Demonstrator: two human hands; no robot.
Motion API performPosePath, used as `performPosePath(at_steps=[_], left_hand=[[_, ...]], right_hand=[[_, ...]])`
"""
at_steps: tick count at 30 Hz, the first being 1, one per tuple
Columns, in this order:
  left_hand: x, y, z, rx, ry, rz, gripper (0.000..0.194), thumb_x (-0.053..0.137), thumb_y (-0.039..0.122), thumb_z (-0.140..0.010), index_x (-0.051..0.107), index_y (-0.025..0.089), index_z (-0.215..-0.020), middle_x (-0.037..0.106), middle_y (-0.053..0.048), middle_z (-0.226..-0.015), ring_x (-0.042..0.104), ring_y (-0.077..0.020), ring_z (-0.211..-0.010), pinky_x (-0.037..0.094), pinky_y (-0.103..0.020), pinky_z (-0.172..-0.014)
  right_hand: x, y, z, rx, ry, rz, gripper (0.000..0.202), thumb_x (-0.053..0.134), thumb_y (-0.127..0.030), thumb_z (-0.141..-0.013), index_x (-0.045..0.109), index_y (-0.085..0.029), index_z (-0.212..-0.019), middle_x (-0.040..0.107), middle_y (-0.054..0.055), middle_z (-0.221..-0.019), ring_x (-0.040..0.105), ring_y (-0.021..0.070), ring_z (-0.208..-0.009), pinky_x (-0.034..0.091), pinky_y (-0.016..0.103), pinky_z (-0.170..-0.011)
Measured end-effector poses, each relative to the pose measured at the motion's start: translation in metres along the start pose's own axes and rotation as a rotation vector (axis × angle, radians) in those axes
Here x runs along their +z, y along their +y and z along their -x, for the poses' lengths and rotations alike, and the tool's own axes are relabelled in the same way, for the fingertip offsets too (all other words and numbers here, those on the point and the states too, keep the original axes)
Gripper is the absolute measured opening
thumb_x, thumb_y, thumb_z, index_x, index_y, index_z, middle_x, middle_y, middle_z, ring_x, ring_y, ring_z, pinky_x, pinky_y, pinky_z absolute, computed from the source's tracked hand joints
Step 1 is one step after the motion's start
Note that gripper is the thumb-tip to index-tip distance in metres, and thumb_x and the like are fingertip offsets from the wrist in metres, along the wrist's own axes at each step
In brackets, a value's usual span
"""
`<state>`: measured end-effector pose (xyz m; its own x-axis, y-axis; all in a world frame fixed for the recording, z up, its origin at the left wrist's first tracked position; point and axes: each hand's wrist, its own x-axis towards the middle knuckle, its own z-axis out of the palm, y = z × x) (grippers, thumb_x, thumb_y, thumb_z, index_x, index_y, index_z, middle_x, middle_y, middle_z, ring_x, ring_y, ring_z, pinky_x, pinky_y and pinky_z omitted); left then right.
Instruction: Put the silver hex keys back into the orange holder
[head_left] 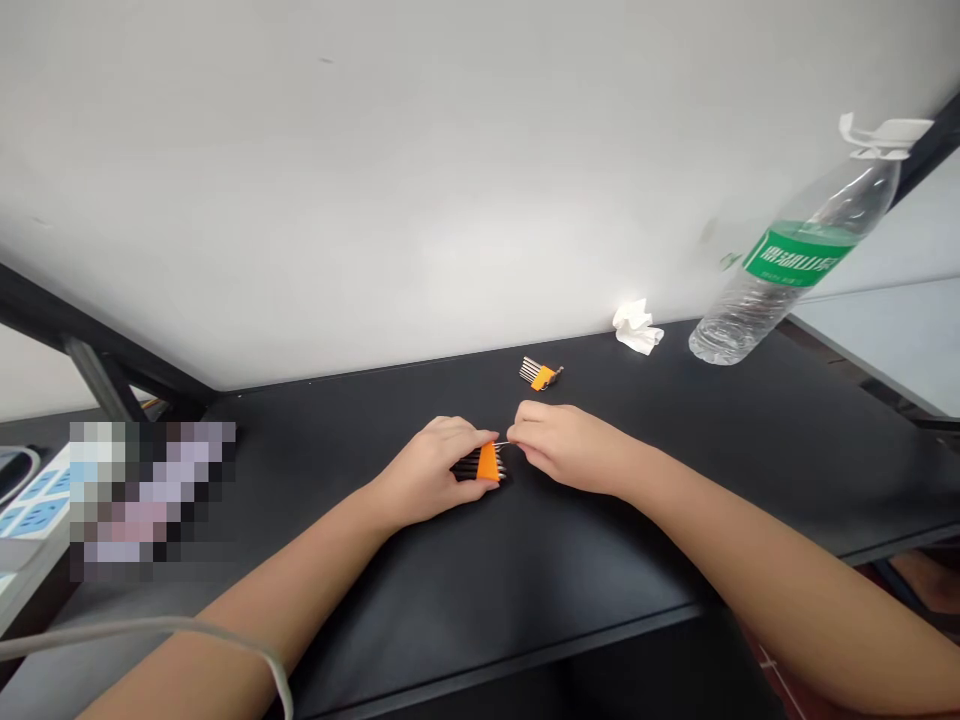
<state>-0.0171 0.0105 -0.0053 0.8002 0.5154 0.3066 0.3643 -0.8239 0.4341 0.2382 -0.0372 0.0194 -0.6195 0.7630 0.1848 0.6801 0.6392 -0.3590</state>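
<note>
An orange holder (489,462) with several dark rods through it lies low over the black table, their pointed ends facing right. My left hand (437,470) is closed around it, thumb and fingers gripping its two edges. A thin metal rod (502,443) runs from the holder's upper right side into the fingertips of my right hand (559,443), which are pinched on it. How far the rod sits in the holder cannot be made out. Just beyond my right hand, a second orange holder (543,378) with several silvery rods rests on the table.
The black table (585,580) meets a pale wall at the back. A crumpled white tissue (637,327) and a tall clear bottle with a green label (799,254) stand at the back right. To the left is a blurred-out item (161,495); a pale cable (150,625) crosses near my left forearm.
</note>
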Motion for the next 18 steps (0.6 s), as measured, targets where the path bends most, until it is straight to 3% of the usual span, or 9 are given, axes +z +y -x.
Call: performPosePath(at_steps=[18], left_hand=[[0.0003,-0.0007,0.0011,-0.01,0.055,0.013,0.048,0.079,0.036,-0.084,0.064,0.021,-0.127,0.073,-0.005,-0.097,0.068,-0.0203,-0.092,0.053,-0.038,-0.089]], right_hand=[[-0.0008,0.0006,0.0004,0.025,0.007,-0.011,0.017,0.052,-0.009,-0.098,0.067,-0.017,-0.096,0.059,0.005,-0.097,0.052,0.0126,-0.072,0.04,0.027,-0.065]])
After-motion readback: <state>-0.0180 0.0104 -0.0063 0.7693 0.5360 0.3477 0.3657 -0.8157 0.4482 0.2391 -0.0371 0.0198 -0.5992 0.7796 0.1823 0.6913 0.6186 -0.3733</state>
